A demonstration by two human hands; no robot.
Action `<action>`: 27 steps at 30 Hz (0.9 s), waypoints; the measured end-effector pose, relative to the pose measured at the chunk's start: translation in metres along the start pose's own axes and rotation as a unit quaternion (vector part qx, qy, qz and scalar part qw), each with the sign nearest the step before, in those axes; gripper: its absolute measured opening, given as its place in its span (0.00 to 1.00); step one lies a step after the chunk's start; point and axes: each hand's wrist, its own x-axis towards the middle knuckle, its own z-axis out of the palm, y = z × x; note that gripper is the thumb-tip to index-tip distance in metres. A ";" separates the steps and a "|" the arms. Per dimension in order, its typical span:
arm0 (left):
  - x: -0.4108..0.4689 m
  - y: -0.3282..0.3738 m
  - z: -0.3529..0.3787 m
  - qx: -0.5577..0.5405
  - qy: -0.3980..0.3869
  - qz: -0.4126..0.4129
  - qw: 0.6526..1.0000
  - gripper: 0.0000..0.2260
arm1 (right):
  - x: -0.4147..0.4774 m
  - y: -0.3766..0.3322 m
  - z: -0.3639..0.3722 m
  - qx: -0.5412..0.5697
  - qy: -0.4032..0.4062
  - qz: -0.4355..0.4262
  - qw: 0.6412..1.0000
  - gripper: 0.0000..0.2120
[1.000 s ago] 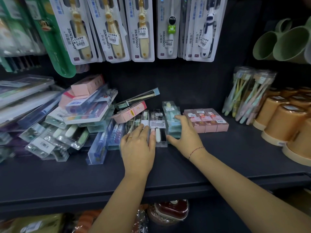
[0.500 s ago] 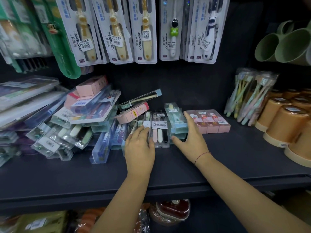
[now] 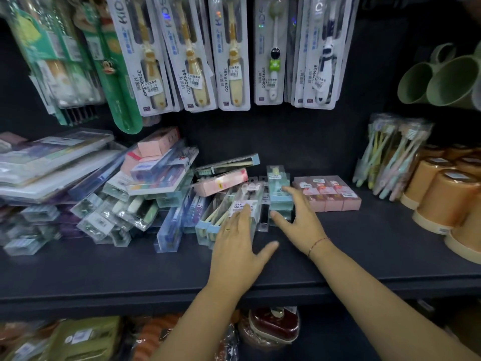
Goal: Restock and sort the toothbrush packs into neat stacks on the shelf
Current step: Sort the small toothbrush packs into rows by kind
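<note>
On the dark shelf (image 3: 364, 251), near centre, the toothbrush packs (image 3: 208, 222) are long clear plastic boxes with coloured end caps, and the brushes show through the walls. A clear pack (image 3: 250, 198) labelled SOFT TOOTHBRUSH lies lengthwise, pointing to 12 o'clock. The left hand (image 3: 235, 246) rests flat on it, fingers straight, thumb spread toward 3 o'clock. Just beside it at 3 o'clock stands a teal stack (image 3: 279, 191) of packs. The right hand (image 3: 299, 222) lies open against this stack, fingers straight along its right side, thumb at its near end. At 9 o'clock a loose pile (image 3: 125, 201) of packs lies tilted and overlapping. A row of pink boxes (image 3: 328, 194) sits just beside the teal stack at 3 o'clock. Farther toward 3 o'clock, clear tubs (image 3: 390, 162) hold upright pastel brushes, and orange cups (image 3: 442, 201) stand just beside them.
</note>
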 end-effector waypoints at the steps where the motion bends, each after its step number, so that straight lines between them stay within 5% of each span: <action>1: -0.003 0.002 -0.001 -0.031 0.011 -0.010 0.999 0.32 | 0.000 0.000 0.000 0.012 -0.001 0.003 1.000 0.27; 5: -0.012 0.010 -0.002 -0.064 0.062 -0.070 0.994 0.18 | 0.000 -0.001 -0.002 0.045 0.007 0.013 0.999 0.21; 9: -0.016 0.012 -0.001 -0.046 0.116 -0.118 0.985 0.21 | 0.000 -0.001 -0.003 0.048 0.009 0.015 0.999 0.19; 12: -0.018 0.010 -0.007 -0.105 0.175 -0.129 0.970 0.15 | 0.000 0.000 -0.004 0.057 0.008 0.024 0.998 0.18; 15: -0.022 0.001 -0.012 -0.016 0.225 -0.126 0.966 0.15 | 0.000 0.000 -0.003 0.053 0.003 0.025 0.998 0.20; 20: -0.025 -0.016 -0.018 0.005 0.092 -0.165 0.982 0.33 | -0.001 -0.004 -0.006 0.027 0.027 0.015 0.999 0.27; 24: -0.023 -0.027 -0.030 -0.019 0.089 -0.152 0.984 0.27 | -0.023 -0.022 -0.010 -0.010 0.101 -0.015 0.995 0.24; 27: -0.014 -0.036 -0.042 -0.025 0.089 -0.186 0.978 0.25 | -0.060 -0.047 -0.007 0.010 0.078 -0.047 0.996 0.14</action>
